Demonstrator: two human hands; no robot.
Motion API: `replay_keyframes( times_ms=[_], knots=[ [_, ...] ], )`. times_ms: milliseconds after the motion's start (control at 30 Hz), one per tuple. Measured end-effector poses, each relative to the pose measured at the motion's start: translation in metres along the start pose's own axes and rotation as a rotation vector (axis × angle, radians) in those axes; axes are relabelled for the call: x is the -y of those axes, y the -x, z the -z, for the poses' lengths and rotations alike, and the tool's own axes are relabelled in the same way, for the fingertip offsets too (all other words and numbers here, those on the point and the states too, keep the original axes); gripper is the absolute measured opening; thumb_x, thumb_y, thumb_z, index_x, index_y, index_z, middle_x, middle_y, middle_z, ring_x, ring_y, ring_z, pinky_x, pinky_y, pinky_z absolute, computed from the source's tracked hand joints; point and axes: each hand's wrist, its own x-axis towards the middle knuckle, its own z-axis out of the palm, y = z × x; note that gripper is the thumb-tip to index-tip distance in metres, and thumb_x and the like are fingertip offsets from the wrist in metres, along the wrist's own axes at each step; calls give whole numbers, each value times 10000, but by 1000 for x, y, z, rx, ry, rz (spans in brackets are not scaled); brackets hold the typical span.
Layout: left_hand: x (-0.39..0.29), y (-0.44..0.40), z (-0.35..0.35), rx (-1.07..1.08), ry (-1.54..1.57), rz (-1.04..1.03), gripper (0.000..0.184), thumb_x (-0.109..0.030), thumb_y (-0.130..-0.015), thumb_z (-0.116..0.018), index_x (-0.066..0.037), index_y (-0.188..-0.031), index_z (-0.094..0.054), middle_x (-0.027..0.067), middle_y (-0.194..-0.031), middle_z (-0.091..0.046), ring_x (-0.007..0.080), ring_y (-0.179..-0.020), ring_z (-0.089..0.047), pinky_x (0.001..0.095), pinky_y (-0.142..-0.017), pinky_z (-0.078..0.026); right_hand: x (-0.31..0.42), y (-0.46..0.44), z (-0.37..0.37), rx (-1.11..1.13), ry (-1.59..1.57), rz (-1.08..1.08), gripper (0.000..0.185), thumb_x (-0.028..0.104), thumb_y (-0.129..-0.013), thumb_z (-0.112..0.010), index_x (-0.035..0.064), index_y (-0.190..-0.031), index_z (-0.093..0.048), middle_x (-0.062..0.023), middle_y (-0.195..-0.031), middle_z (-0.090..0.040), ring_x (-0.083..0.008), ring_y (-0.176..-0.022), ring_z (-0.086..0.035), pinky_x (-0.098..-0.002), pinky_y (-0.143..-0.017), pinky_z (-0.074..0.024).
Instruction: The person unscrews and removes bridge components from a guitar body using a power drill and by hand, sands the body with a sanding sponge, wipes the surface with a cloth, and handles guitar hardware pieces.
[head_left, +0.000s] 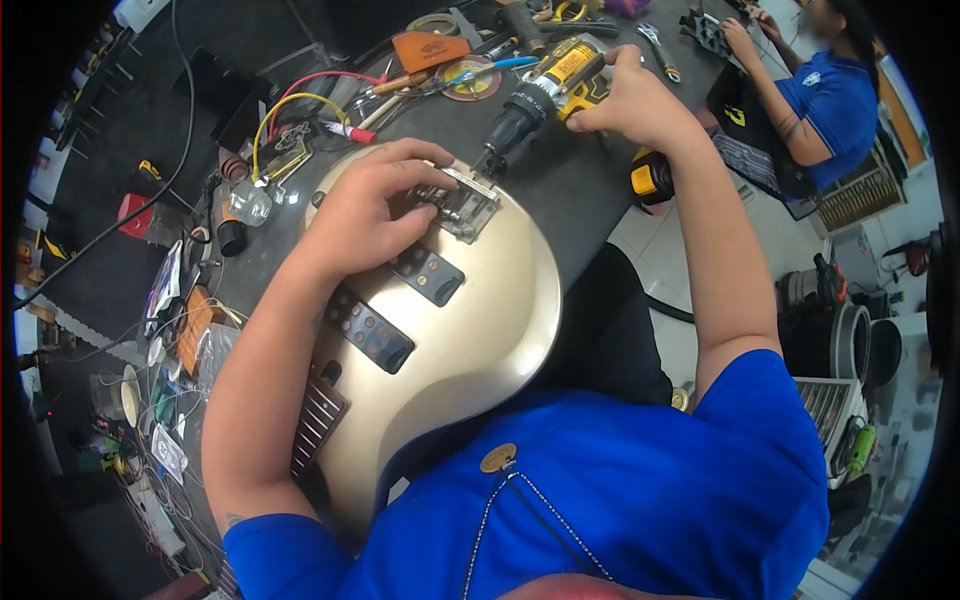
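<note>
A pale gold bass guitar body (pixel 490 310) lies flat in front of me, partly on the table and close to my shirt. My left hand (pixel 375 205) rests over it, thumb and fingers closed about the metal bridge (pixel 468 210). In my right hand (pixel 645 105) is a yellow and black cordless drill (pixel 560 80), gripped by its handle. The drill's chuck points down at the bridge's far edge, where the tip looks very near or touching; contact I cannot tell. Two black pickups (pixel 372 333) and part of the fretted neck (pixel 318 425) show below my left hand.
Behind the guitar lie pliers, an orange holder (pixel 430 50), a disc (pixel 470 78), red and yellow cables (pixel 275 125) and an adjustable wrench (pixel 658 52). Clutter and wires line the left side. A co-worker in a blue shirt (pixel 825 105) handles a part at the upper right.
</note>
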Motion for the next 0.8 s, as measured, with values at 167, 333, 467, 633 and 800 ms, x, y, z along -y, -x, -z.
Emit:
replay_keyframes(
  times_ms=[167,333,467,633,800],
  knots=[
    [-3,-2,2,-15,2,4,344,19,-822,-728,-38,-1148,-824,90,-1398,-740,246,-1163,-727,352,-912,-580,-2,-5,-3,-29,-17,22,1147,373,-690,-1022,-222,-1433,-381,-405,-1278,-697,-440,-1212,-744,-409,-1053,-589],
    [-3,-2,3,-4,10,9,325,22,-822,-724,-22,-1128,-823,102,-1405,-739,244,-1121,-726,362,-926,-574,-2,-5,-8,-45,3,49,1146,384,-688,-1027,-223,-1420,-389,-405,-1266,-702,-438,-1201,-749,-409,-1037,-595],
    [1,-2,2,-14,-31,-39,286,-5,-852,-730,-17,-1120,-827,92,-1380,-740,254,-1101,-730,355,-880,-602,2,-3,-4,-19,-7,17,1137,387,-690,-1027,-224,-1413,-397,-406,-1255,-705,-433,-1189,-753,-404,-1024,-599],
    [-2,-2,1,-18,-19,-19,296,21,-818,-725,-3,-1097,-821,117,-1399,-745,253,-1101,-728,373,-957,-576,-2,-4,-8,-49,22,52,1131,391,-699,-1024,-225,-1411,-398,-404,-1246,-706,-429,-1177,-756,-400,-1018,-600],
    [-4,-2,2,-2,-2,12,294,29,-820,-727,-3,-1097,-822,116,-1396,-747,261,-1118,-731,376,-970,-578,-2,-4,-9,-43,27,62,1105,383,-714,-1025,-219,-1400,-402,-405,-1237,-707,-430,-1172,-758,-404,-1015,-601]
  ],
)
